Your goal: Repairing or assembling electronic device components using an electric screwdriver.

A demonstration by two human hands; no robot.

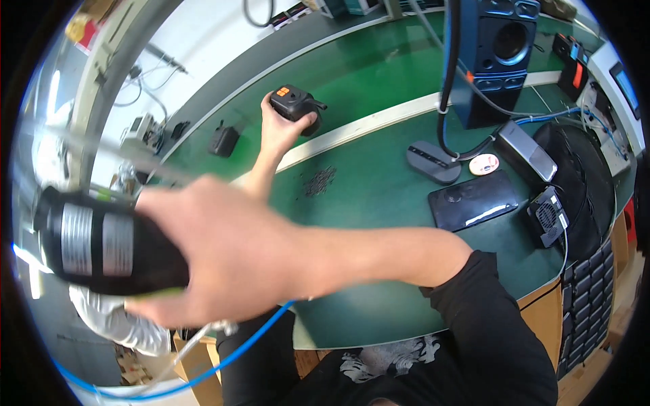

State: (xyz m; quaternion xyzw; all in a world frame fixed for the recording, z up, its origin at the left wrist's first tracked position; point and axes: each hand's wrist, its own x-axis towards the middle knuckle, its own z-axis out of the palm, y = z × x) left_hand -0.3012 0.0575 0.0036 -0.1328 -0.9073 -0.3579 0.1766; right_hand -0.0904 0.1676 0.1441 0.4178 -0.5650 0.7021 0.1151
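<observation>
My left hand (277, 135) reaches forward over the green bench and grips a chunky black device (291, 101) with orange marks and a short stub. Close to the camera, my blurred right hand (220, 250) holds a black cylindrical power tool (152, 247) with silver labels, lying crosswise over the left of the view. A similar small black device (223, 141) sits to the left of my left hand. A heap of small dark screws (318, 181) lies on the bench (359, 298) between my hands and the objects on the right.
At right are a speaker (487, 61), black cables, a grey stand (433, 162), a dark tablet (472, 201), a silver power bank (525, 152), a small fan unit (547, 216) and a black bag (579, 183). A pale rail (365, 128) crosses the bench. Another person's sleeve (115, 318) shows at lower left.
</observation>
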